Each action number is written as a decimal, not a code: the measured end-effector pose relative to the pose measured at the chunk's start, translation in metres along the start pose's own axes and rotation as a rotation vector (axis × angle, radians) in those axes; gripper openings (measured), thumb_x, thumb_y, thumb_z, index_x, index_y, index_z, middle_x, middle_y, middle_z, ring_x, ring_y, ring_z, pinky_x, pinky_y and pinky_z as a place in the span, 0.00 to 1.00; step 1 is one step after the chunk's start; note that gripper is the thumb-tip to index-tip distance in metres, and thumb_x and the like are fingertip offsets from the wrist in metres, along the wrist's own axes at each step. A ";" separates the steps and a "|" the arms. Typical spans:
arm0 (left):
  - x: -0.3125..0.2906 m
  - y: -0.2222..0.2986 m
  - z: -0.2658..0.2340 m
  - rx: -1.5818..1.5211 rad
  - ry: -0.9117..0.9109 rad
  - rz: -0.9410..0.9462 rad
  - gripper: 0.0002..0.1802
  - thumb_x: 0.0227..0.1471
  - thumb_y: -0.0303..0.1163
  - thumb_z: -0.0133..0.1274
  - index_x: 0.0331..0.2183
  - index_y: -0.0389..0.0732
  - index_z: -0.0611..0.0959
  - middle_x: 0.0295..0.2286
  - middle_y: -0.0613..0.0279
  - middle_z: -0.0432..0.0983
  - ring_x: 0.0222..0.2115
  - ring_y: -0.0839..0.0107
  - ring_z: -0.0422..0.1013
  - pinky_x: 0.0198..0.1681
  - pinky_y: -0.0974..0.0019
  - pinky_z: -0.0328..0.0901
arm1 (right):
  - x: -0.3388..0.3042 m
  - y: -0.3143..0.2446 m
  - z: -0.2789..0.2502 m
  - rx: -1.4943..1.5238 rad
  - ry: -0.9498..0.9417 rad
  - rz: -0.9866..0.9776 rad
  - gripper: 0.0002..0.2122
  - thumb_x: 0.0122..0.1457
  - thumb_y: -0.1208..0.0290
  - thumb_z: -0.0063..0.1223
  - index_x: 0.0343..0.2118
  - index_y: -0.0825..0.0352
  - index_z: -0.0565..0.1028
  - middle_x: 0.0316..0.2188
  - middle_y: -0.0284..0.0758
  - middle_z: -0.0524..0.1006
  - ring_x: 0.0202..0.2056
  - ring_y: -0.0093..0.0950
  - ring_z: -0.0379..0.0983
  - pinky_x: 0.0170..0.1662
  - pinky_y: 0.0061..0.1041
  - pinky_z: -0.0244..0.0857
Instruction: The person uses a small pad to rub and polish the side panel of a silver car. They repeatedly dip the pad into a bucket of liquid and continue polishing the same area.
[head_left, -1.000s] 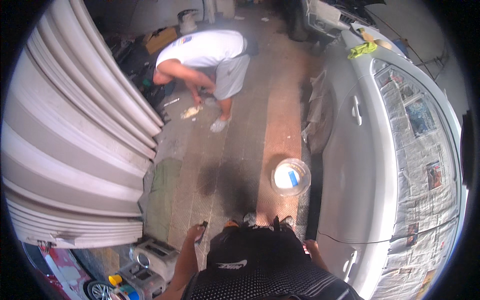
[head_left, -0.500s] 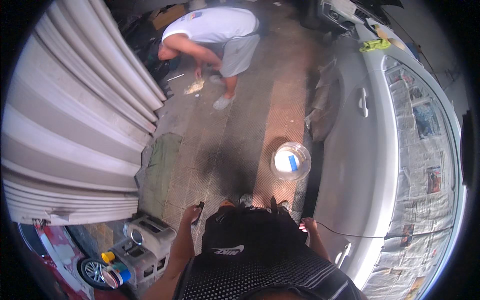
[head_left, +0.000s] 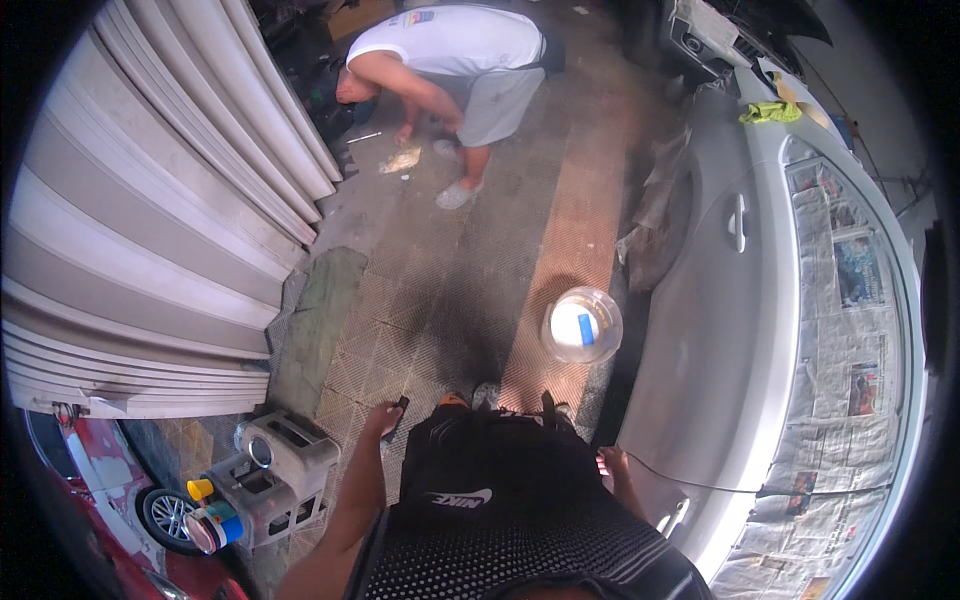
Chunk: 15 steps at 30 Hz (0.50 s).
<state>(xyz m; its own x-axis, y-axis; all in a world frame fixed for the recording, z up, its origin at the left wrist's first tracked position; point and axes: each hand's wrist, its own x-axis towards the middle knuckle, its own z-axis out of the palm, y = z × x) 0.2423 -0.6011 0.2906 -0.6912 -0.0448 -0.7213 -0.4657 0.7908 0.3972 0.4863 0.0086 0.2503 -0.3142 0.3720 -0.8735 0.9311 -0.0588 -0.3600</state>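
My left hand (head_left: 379, 419) hangs beside my left thigh, closed around a slim dark object (head_left: 397, 419) whose kind I cannot make out. At my right side, my right hand (head_left: 614, 464) has curled fingers and hangs near the silver car's side (head_left: 665, 390). A thin dark cable (head_left: 690, 480) passes from beside that hand across the car; whether the fingers grip it is hidden. Ahead on the floor stands a clear round bucket (head_left: 581, 325) with a white bottom and a blue rectangular piece showing in it.
Another person (head_left: 450, 45) bends toward the floor near a crumpled cloth (head_left: 401, 160). Folded pale metal shutters (head_left: 150, 210) line the left. Newspaper (head_left: 840, 400) covers the car's windows. Grey plastic stools (head_left: 290, 455), paint tins (head_left: 215, 525) and a red car (head_left: 100, 470) are behind left.
The view has turned slightly, so the person, shutters and stools sit differently in it. The person remains bent over. My left hand still holds the dark object.
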 end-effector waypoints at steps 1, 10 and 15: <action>0.004 -0.004 0.002 -0.010 0.007 0.016 0.29 0.56 0.50 0.57 0.53 0.43 0.82 0.48 0.44 0.81 0.50 0.47 0.76 0.55 0.52 0.69 | 0.001 0.002 -0.004 0.037 -0.003 0.002 0.15 0.67 0.60 0.52 0.48 0.64 0.77 0.31 0.38 0.84 0.26 0.33 0.83 0.28 0.35 0.76; 0.007 -0.010 0.002 -0.028 0.030 0.015 0.27 0.58 0.45 0.58 0.55 0.42 0.81 0.48 0.47 0.82 0.49 0.52 0.78 0.54 0.55 0.69 | 0.000 0.000 0.003 -0.069 -0.014 -0.059 0.15 0.68 0.59 0.51 0.50 0.62 0.76 0.32 0.39 0.84 0.26 0.33 0.83 0.28 0.35 0.76; -0.013 -0.005 -0.008 -0.003 -0.016 -0.010 0.29 0.57 0.47 0.58 0.56 0.42 0.81 0.49 0.46 0.81 0.51 0.52 0.77 0.56 0.55 0.68 | -0.005 -0.012 0.012 0.009 -0.004 -0.059 0.16 0.68 0.59 0.49 0.52 0.63 0.76 0.33 0.38 0.84 0.27 0.32 0.83 0.29 0.34 0.76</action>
<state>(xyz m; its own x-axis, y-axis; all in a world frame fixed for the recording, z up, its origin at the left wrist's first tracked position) 0.2490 -0.6092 0.3026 -0.6772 -0.0429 -0.7346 -0.4745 0.7885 0.3914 0.4750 -0.0034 0.2551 -0.3690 0.3709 -0.8522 0.9094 -0.0453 -0.4134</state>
